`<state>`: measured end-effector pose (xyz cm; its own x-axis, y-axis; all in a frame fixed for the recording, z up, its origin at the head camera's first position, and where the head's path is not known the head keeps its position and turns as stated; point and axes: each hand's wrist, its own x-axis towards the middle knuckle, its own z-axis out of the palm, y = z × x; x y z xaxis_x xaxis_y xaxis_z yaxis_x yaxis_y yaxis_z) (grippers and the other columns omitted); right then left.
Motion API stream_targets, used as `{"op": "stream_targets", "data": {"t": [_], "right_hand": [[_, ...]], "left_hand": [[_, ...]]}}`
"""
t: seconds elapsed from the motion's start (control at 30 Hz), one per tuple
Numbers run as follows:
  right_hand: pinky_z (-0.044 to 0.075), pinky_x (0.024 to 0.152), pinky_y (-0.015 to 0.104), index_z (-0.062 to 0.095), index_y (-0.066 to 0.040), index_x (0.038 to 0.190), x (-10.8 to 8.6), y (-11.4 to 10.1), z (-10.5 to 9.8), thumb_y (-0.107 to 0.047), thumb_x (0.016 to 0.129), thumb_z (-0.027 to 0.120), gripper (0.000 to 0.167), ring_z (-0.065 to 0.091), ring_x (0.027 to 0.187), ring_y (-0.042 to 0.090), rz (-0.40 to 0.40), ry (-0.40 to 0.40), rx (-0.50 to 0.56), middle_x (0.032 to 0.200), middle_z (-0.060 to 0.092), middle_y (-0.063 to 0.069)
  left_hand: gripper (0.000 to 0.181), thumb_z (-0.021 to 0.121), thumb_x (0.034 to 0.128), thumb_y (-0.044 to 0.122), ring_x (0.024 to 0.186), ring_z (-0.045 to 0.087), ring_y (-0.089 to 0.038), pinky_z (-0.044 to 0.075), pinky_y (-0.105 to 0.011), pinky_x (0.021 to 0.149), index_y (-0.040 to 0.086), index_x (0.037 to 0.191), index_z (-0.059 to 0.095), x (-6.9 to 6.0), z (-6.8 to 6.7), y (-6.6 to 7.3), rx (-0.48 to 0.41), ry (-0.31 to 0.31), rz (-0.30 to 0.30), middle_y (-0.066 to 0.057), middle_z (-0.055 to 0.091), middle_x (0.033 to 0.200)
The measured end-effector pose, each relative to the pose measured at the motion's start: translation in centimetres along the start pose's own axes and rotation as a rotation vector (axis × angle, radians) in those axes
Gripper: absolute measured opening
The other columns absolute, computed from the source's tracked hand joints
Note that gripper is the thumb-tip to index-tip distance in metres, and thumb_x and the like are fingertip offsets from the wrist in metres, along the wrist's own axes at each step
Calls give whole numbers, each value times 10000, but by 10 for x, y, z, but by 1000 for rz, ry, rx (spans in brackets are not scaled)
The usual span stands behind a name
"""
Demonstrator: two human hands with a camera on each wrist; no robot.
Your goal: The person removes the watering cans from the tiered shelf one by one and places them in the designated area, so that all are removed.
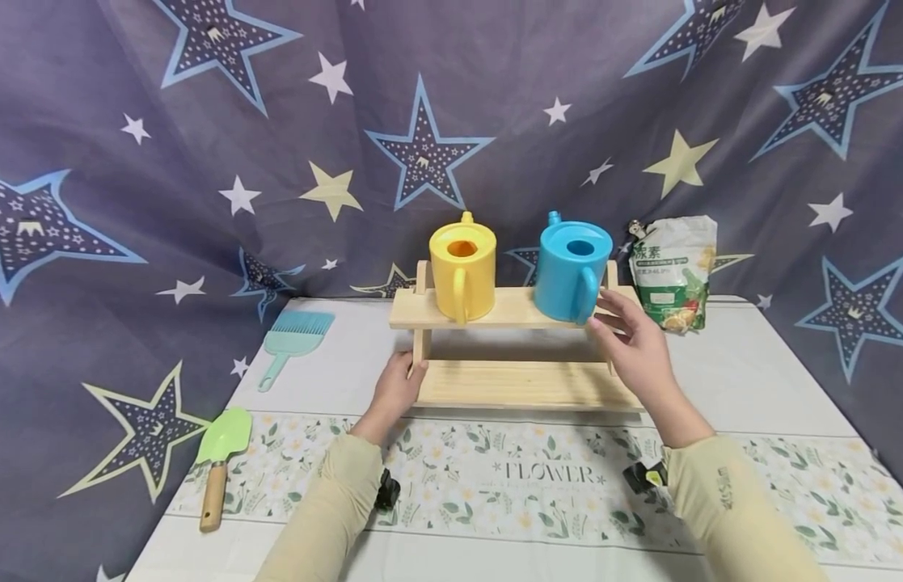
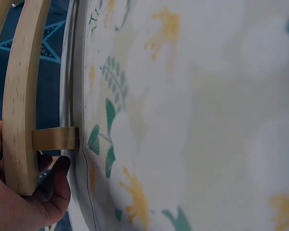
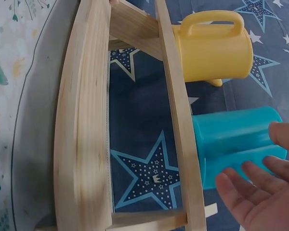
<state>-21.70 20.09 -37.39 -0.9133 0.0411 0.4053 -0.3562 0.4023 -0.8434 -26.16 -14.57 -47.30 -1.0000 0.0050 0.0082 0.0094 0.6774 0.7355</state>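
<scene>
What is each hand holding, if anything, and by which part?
The left hand grips the wooden stand by the left end of its lower shelf. The right hand holds nothing, open beside the blue watering can.

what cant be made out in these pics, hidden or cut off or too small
- Pouch: its smallest print is too small to read, head view.
- Blue watering can: its inside bottom is lost in shadow, head view.
- Yellow watering can: its body hides most of its spout, head view.
- Left hand: partly behind the wooden rack and cut off by the left edge, left wrist view.
- Right hand: cut off by the right edge, right wrist view.
</scene>
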Motion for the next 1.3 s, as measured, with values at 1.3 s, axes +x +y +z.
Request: {"op": "stream_targets", "data": {"t": [1.3], "right_hand": [[544,859,494,613,-13,1225,16,-2,18,-181,968,635,308,661,985,337,-20,110,-186,1066,678,206]], "left_hand": [[436,469,1041,277,1113,547,-292,472,-466,974,-20,1354,531,1,2,-4,8,7,8,-151,516,1202]]}}
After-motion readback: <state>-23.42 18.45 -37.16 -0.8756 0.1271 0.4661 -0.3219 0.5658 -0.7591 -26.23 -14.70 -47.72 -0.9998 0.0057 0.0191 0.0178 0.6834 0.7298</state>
